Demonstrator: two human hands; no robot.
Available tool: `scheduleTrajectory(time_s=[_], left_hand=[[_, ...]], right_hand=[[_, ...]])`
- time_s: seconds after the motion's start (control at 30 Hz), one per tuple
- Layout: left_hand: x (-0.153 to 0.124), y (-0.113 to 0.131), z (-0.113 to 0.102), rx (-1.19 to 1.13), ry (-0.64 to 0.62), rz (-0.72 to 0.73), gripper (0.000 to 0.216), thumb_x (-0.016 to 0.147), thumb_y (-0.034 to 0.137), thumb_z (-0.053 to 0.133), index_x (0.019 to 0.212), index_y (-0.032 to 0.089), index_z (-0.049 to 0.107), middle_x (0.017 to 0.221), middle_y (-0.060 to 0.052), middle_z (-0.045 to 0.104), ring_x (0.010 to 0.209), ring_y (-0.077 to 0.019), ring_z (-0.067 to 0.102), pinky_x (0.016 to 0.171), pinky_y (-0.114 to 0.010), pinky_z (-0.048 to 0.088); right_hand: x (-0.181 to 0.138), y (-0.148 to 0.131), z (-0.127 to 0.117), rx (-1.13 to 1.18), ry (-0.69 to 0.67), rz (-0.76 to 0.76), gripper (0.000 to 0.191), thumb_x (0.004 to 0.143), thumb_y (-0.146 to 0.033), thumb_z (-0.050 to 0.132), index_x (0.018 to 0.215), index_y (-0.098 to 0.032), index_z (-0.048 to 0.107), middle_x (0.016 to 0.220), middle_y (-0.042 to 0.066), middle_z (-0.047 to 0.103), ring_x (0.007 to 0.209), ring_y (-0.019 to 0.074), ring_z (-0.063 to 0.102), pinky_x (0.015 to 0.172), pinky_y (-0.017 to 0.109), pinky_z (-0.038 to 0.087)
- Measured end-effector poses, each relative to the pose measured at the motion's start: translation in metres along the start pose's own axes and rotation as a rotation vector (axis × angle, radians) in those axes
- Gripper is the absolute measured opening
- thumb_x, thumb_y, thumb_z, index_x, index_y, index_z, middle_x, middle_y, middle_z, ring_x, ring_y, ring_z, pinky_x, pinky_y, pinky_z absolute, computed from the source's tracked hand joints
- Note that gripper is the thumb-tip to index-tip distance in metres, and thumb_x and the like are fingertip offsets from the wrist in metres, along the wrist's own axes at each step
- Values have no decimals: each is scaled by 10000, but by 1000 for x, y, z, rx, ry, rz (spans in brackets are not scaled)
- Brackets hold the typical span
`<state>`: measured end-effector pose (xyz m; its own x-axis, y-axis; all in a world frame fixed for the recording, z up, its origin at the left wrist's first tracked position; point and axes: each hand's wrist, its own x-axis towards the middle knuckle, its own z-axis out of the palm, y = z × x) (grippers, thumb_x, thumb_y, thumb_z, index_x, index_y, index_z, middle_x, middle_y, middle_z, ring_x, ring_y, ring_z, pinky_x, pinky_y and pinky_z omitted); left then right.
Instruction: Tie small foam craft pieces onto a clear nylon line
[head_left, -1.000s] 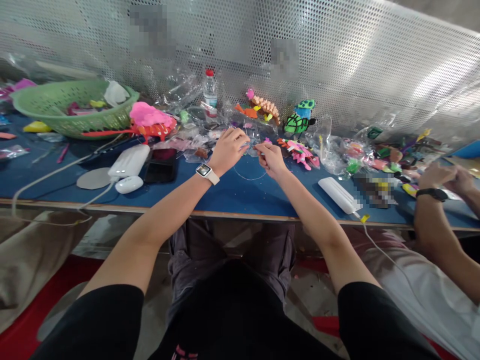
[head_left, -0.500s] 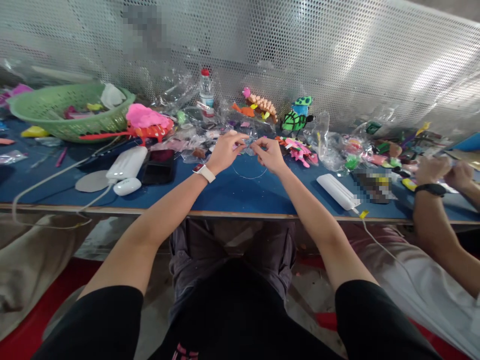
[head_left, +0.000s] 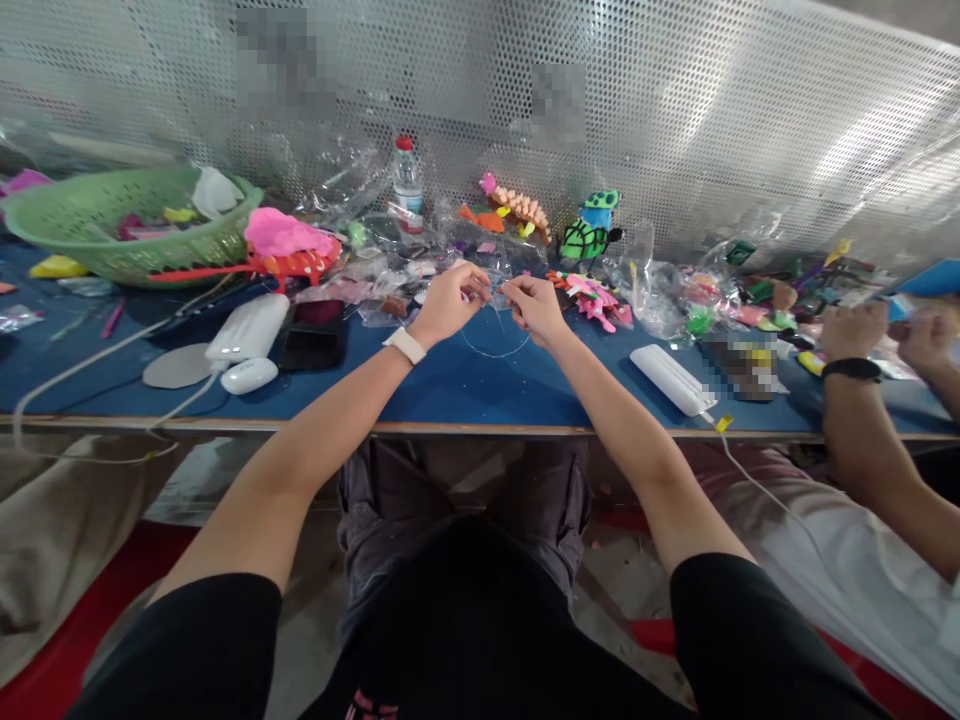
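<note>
My left hand and my right hand meet above the blue table, fingers pinched together. Between them runs a thin clear thread that loops down onto the table. A tiny piece sits at the fingertips, too small to name. A white watch is on my left wrist. Just behind the hands lie clear plastic bags and a pink and orange foam toy.
A green basket, a pink foam crab, a white power bank, a black phone and a water bottle stand at left and back. Another white power bank lies right. A co-worker's hands work at far right.
My hands have drawn closer together and shifted slightly left and up. The pinch on the thread has tightened. The co-worker's hands at the right have moved apart.
</note>
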<state>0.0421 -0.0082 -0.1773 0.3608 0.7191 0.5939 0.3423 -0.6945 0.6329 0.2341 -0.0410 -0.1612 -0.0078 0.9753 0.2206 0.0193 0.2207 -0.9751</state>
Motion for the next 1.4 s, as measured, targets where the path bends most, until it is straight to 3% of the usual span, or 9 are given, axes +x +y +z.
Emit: scheduleTrajectory(time_s=[0.13,0.3,0.47,0.67,0.77,0.87,1.03,1.23,1.4], left_hand=[[-3,3,-2,336,8,114,137,945,182,802,1060,238,754,1036,-64,856,899,-241,781,907,-397,589],[-4,5,-4,465,25,151,143,1026,362,785,975,234,748,959,-80,830,979,-299,784,954,-438,566],[-1,7,-2,222,69,31,289,1099,411,680,879,225,700,855,-55,787,798,-221,739,850,-375,583],[6,-5,8,-244,82,-279,443,1115,462,664,751,214,614,709,-58,679,635,-168,663,638,-323,577],[3,-6,9,-130,179,-203,325,1075,420,725,833,213,655,776,-59,716,708,-183,693,711,-341,606],[-1,-1,6,185,263,-23,210,1011,364,806,953,215,670,928,-72,753,875,-232,725,866,-396,617],[-4,8,-2,556,199,203,52,1060,252,706,1093,225,735,1234,-119,764,1218,-332,691,1075,-513,552],[-3,7,-4,575,123,210,220,1125,252,583,1075,234,796,1305,-118,793,1246,-343,674,1108,-556,508],[0,3,-5,392,69,122,216,1118,318,646,1038,254,836,1180,-86,845,1163,-309,715,1121,-526,517]], right_hand=[[0,1,1,26,6,70,337,1086,-150,697,755,-196,656,595,-79,572,334,19,363,316,197,207],[4,8,-2,11,-31,37,306,1070,-252,759,790,-203,648,624,-75,599,360,20,376,327,196,237],[8,16,-5,-1,-69,-84,380,1010,-455,845,799,-215,640,654,-70,604,366,16,394,336,197,252],[7,21,-2,-74,-63,-230,417,986,-572,842,846,-228,654,735,-42,640,399,28,445,378,218,343],[7,24,1,-69,6,-202,404,1005,-540,825,828,-223,647,710,-47,625,384,28,432,371,219,322],[9,26,3,-35,57,-130,376,1020,-497,812,827,-217,652,688,-53,616,374,25,411,352,213,275],[10,27,3,-3,44,-102,360,1021,-464,811,813,-215,654,678,-55,614,371,31,410,340,226,255],[9,26,2,-37,25,-140,382,1011,-519,813,828,-218,664,703,-44,628,382,38,417,353,238,288],[9,24,-3,-127,5,-242,391,1020,-535,794,827,-223,661,714,-40,637,396,43,449,392,240,334]])
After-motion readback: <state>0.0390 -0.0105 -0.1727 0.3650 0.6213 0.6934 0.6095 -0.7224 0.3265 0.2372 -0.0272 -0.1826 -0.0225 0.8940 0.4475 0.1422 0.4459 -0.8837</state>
